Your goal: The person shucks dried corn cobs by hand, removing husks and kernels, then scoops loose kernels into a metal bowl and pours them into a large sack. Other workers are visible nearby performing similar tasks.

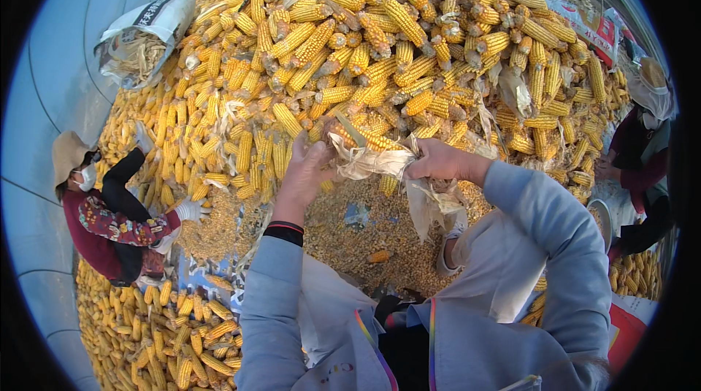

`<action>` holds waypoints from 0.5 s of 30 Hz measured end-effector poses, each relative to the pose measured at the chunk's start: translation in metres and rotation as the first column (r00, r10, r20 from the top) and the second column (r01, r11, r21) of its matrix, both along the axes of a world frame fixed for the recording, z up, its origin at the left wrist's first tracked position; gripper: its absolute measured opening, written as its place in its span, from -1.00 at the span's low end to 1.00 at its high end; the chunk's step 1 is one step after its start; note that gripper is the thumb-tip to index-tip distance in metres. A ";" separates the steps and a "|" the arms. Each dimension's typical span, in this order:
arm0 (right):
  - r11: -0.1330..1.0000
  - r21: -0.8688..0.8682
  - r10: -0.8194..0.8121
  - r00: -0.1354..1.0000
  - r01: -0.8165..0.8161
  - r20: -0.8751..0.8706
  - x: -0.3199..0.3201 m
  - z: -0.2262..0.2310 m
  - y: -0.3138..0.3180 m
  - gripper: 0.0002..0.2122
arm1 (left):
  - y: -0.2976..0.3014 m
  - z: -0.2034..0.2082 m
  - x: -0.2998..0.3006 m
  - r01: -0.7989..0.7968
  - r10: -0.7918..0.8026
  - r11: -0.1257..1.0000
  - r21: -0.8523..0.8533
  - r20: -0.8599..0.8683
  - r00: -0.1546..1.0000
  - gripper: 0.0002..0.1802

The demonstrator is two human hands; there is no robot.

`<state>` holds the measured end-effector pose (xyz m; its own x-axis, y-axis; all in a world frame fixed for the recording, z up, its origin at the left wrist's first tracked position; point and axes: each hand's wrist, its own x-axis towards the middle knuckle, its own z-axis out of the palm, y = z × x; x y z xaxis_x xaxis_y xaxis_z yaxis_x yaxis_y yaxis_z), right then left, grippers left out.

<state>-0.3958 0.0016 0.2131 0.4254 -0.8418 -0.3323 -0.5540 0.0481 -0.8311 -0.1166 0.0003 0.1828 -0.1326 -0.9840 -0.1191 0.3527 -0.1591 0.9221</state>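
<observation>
Between my hands, in front of the big heap, is an ear of corn (pixel 377 143) with yellow kernels and pale dry husk (pixel 376 162) partly peeled from it. My left hand (pixel 305 165) is closed around the ear's left end, where brownish silk shows. At the other end my right hand (pixel 438 160) has its fingers closed on the husk. A loose strip of husk (pixel 427 208) hangs below my right hand. Some of the fingertips are hidden behind the ear and husk.
A high heap of husked corn cobs (pixel 350 33) rises ahead. Loose kernels (pixel 343 238) cover the ground between my legs. One person (pixel 117 223) in a hat and white gloves sits at left, another (pixel 642 150) at right. A white sack (pixel 150 37) of husks lies upper left.
</observation>
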 end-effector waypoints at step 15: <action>0.967 0.216 -0.214 0.898 0.138 0.385 0.055 -0.010 -0.044 -0.60 | -0.037 -0.019 -0.043 0.087 0.450 0.819 -0.567 0.729 0.515 -0.63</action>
<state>-0.3409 -0.0427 0.2028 0.4046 -0.8581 -0.3161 -0.1434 0.2818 -0.9487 -0.1594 -0.0369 0.1637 -0.0528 -0.9078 0.4161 -0.6186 0.3569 0.7000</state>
